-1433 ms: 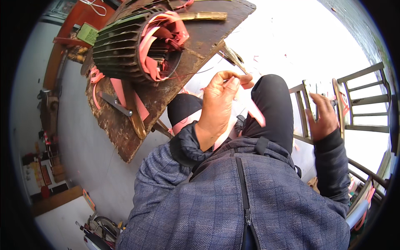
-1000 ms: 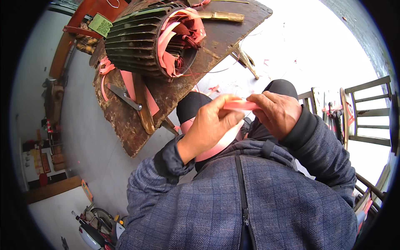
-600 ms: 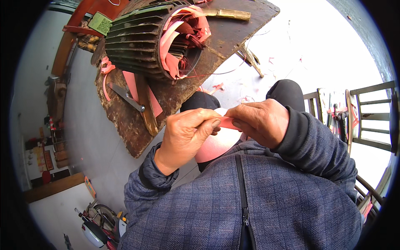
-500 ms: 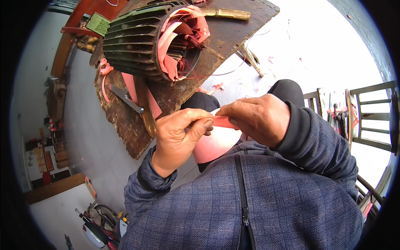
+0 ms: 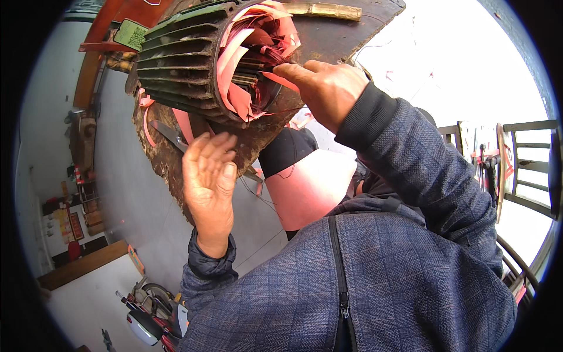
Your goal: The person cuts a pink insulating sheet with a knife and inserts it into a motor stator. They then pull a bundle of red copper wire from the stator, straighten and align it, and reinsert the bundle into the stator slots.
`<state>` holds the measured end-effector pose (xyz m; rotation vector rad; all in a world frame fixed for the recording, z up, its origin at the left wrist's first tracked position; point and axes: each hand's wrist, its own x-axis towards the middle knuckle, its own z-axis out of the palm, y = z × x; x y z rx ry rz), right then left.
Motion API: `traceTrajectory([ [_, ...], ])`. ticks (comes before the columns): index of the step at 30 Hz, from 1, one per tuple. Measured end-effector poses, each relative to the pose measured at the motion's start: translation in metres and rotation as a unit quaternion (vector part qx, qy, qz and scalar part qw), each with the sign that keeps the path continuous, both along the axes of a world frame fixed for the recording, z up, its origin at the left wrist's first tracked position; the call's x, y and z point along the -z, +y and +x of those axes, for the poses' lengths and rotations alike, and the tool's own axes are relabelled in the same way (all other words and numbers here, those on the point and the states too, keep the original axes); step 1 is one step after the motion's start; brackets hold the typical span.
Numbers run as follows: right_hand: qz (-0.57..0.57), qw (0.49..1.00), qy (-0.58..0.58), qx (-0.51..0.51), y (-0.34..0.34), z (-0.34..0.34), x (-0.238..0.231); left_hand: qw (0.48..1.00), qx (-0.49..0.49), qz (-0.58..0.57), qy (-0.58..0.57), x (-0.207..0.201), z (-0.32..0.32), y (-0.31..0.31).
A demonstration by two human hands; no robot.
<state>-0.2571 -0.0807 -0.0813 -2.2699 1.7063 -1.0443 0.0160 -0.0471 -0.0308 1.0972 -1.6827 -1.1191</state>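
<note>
grey floor (image 5: 132, 199), slatted wooden chair (image 5: 531, 125)

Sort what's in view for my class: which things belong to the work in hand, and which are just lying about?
Seemingly in the job: pink strip at the right hand, finned metal housing, pink sheet across the lap.

Apparently just lying about: two-wheeler, slatted chair.

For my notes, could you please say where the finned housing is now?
In the head view's upper left, the finned housing lies on the worn table, its open end by the right hand.
</note>
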Motion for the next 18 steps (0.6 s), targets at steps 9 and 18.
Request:
traceTrajectory([
  [9, 0.054, 0.998, 0.02, 0.007, -0.01, 0.006, -0.005, 0.986, 0.061, 0.154, 0.004, 0.0, 0.004, 0.003],
  [18, 0.002, 1.0, 0.024, 0.011, -0.023, 0.016, 0.002, 0.988, 0.007, 0.143, 0.062, 0.003, 0.02, 0.018],
])
